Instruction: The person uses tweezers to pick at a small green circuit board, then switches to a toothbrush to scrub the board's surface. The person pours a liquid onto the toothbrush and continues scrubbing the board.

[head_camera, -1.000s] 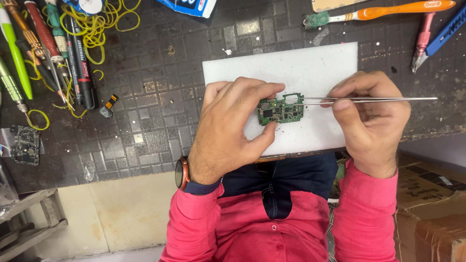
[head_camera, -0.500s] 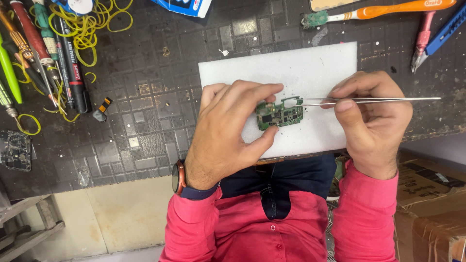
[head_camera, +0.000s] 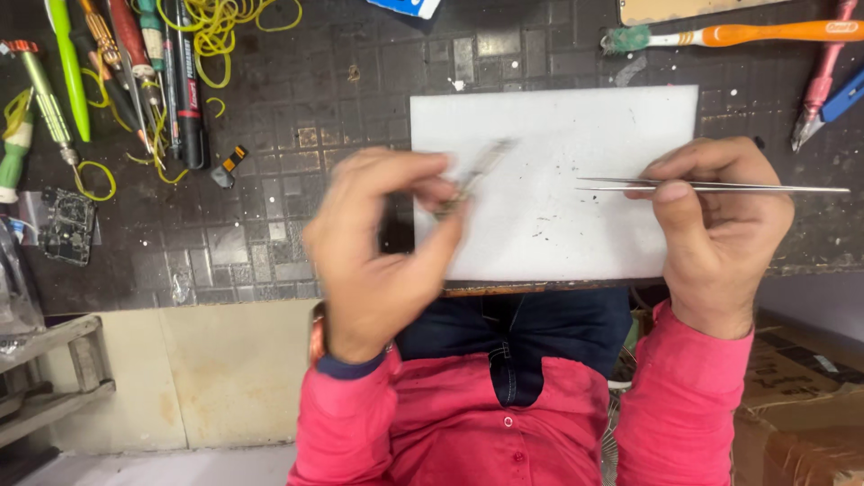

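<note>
Holding a small circuit board [head_camera: 470,178] up off the white mat [head_camera: 558,234], the left hand [head_camera: 382,247] pinches it between thumb and fingertips, the grip closed on the board's lower end. The board is blurred, so its detail cannot be read, but it shows edge-on and tilted: its long axis runs from lower left at the fingers to upper right, the free end pointing up and away over the mat's left part. The right hand [head_camera: 715,229] has its grip shut on a pair of steel tweezers [head_camera: 711,187], which lie nearly level, long axis left to right, the fine tips pointing left toward the board yet well apart from it.

By my reading, the step in hand is turning or inspecting the board between bouts of tweezer work (the tips are clear of it and touch nothing). Any next move would call for the board steadied, either flat on the mat or held firm, and the tweezer tips brought in slowly from the right.

Around the mat, the dark tiled desk [head_camera: 297,189] carries screwdrivers [head_camera: 135,63] and yellow rubber bands [head_camera: 216,27] at upper left, and an orange toothbrush [head_camera: 738,36] along the top right.
</note>
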